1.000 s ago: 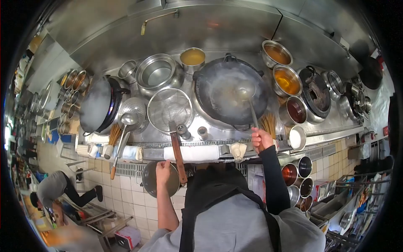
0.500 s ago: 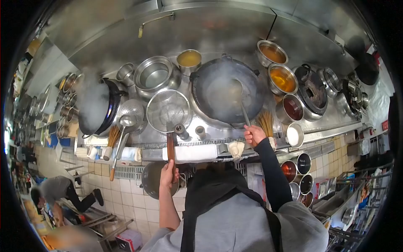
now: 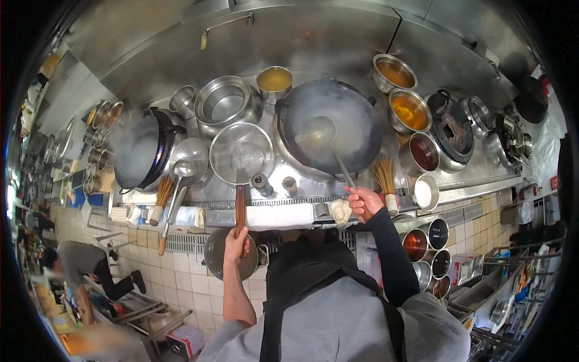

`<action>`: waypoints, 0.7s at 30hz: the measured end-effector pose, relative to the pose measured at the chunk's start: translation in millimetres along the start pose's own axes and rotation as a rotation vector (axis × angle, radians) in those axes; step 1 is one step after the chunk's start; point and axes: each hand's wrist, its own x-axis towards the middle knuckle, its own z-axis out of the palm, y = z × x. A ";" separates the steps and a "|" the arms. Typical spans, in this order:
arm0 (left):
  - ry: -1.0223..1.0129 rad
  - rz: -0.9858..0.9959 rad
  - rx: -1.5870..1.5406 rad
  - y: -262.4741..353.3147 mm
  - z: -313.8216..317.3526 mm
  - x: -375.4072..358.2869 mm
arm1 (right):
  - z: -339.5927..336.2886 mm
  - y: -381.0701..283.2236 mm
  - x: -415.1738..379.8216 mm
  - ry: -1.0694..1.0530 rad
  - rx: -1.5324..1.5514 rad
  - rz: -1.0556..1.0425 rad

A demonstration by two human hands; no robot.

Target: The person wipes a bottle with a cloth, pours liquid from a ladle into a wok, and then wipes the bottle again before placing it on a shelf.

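- Two hands busy at the range! Left hand (image 3: 237,244), low down, has its fingers wrapped round the wooden handle of the strainer (image 3: 241,154).
- Right hand (image 3: 365,202), slightly farther off, clasps the ladle (image 3: 319,131) by its handle.
- Strainer handle passes just beside a white towel (image 3: 280,215); its mesh sits left of the wok (image 3: 368,143).
- Ladle bowl shows inside the steaming wok's rim.
- Farther back, a steel pot (image 3: 275,96) of yellow liquid, then a wall tap (image 3: 229,25).

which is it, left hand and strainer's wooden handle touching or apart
Touching: the head view shows the left hand wrapped around the lower end of the wooden handle.
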 end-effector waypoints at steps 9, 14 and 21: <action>0.051 -0.084 0.032 -4.7 -2.2 -5.9 | -6.7 16.6 0.8 -0.115 0.279 0.122; 0.201 0.047 0.104 -29.8 -23.9 14.5 | -5.9 16.3 5.6 -0.218 0.598 0.233; 0.229 0.050 -0.017 -41.2 -44.2 27.5 | -0.2 -2.7 13.9 0.013 0.001 0.030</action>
